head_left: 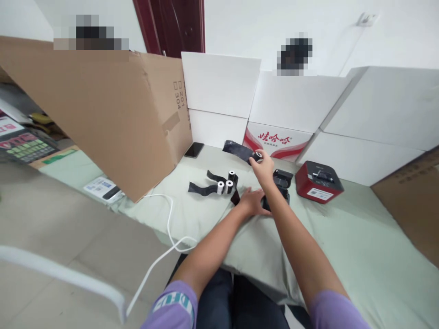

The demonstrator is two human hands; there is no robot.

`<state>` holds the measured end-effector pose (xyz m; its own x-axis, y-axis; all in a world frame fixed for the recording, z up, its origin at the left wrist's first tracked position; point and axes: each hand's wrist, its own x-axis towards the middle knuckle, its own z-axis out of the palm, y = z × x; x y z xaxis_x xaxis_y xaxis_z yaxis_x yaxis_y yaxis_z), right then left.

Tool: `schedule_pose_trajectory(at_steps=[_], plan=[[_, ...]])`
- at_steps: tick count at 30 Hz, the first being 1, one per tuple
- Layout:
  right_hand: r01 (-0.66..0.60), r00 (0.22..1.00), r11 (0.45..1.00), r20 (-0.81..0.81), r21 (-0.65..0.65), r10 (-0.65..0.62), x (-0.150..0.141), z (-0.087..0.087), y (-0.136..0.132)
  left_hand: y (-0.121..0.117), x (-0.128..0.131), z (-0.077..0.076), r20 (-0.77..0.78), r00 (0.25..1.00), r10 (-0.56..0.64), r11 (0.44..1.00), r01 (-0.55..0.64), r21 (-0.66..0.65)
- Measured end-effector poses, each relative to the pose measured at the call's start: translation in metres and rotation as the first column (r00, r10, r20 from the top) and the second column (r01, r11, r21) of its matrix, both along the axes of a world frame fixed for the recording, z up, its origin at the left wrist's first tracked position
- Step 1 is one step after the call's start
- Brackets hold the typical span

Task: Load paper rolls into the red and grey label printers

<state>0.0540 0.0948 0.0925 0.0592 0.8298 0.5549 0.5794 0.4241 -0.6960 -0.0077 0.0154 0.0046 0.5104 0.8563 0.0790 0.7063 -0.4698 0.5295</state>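
My right hand (263,167) is closed on a paper roll (258,156) with a white end, raised above the cloth-covered table. A wide black strip (237,150) trails from it to the left. Lower down, my left hand (253,202) grips the near left side of a small black device (281,183) whose lid looks raised; my right forearm hides part of it. Left of that hand stand several similar rolls, among them a white roll (220,187) and a black roll (231,175), with dark loose ends lying on the cloth.
A red and black box-shaped device (318,182) sits to the right. White boxes (219,84) line the back, and a big cardboard box (103,100) stands at left. A phone (194,150) lies behind the rolls. A white cable (169,214) hangs over the front edge.
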Motion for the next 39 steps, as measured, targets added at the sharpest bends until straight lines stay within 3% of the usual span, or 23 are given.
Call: schedule_pose_trajectory(at_steps=[6,11,14,19,23,26,28,30,33,36,39], plan=[[-0.013,0.966,0.99,0.255,-0.137,0.048,-0.038,-0.037,0.014,0.002,-0.002,-0.004,-0.016,1.0,0.007,0.997,-0.005,0.074],[0.005,0.894,0.946,0.426,-0.324,0.141,-0.041,-0.051,0.014,-0.001,-0.003,-0.002,-0.076,0.997,0.008,0.997,-0.002,0.075],[-0.022,0.905,0.933,0.389,-0.36,0.171,-0.034,-0.046,0.013,-0.001,-0.001,0.002,-0.055,0.998,0.014,0.996,-0.009,0.088],[-0.09,0.938,0.978,0.313,-0.186,0.146,-0.025,-0.026,-0.007,-0.001,-0.002,0.0,0.042,0.999,-0.002,0.995,-0.002,0.104],[-0.218,0.827,0.958,0.486,-0.189,0.284,-0.032,-0.014,-0.04,-0.001,-0.006,-0.015,0.108,0.994,-0.025,0.994,0.013,0.11],[-0.168,0.694,0.949,0.651,-0.268,0.307,-0.043,-0.014,-0.059,0.001,-0.006,-0.028,0.111,0.994,-0.02,0.997,0.01,0.082],[-0.166,0.671,0.945,0.671,-0.281,0.317,-0.047,-0.017,-0.065,0.002,-0.005,-0.032,0.1,0.994,-0.041,0.997,0.034,0.063],[-0.214,0.737,0.944,0.593,-0.252,0.325,-0.045,-0.02,-0.064,0.002,-0.005,-0.031,0.098,0.994,-0.054,0.997,0.047,0.068],[-0.395,0.859,0.897,0.266,-0.198,0.437,-0.033,-0.015,-0.061,-0.001,-0.004,-0.023,0.122,0.992,-0.017,0.992,0.002,0.125],[-0.609,0.792,0.784,-0.145,-0.123,0.592,-0.012,0.0,-0.066,-0.004,-0.005,-0.012,0.161,0.987,0.006,0.987,-0.032,0.156],[-0.668,0.705,0.74,-0.39,-0.082,0.592,0.017,0.013,-0.078,-0.006,-0.004,-0.003,0.159,0.987,0.005,0.992,-0.024,0.12]])
